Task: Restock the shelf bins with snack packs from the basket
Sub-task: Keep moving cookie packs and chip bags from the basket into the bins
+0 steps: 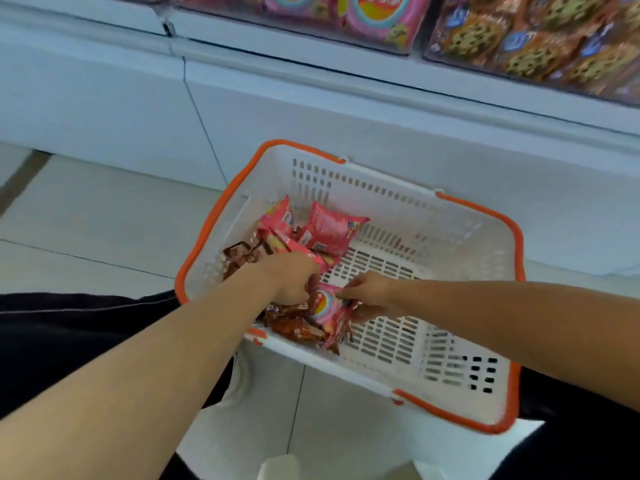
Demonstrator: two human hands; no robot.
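Nearest the camera, two bare forearms reach forward over dark-clothed legs and a pale tiled floor (104, 216) into a white basket (450, 237) with an orange rim, which sits on the floor just before the shelf unit. The left hand (291, 278) is buried among the packs at the basket's left end, its fingers curled down into the heap; whether they grip a pack cannot be told, since the fingertips are hidden. The right hand (370, 292) pinches the edge of a pink snack pack (329, 306) with thumb and fingertips drawn close together; that pack lies on top of the brown snack packs (294, 323) against the basket's near wall. Farther in, more pink packs (329, 230) lie tilted near the left far corner, while the basket's right half shows bare slotted bottom. Beyond the basket rises the white shelf base (311, 109), and above it the shelf bins hold pink packs (374, 15) on the left and brown cookie packs (540, 39) on the right.
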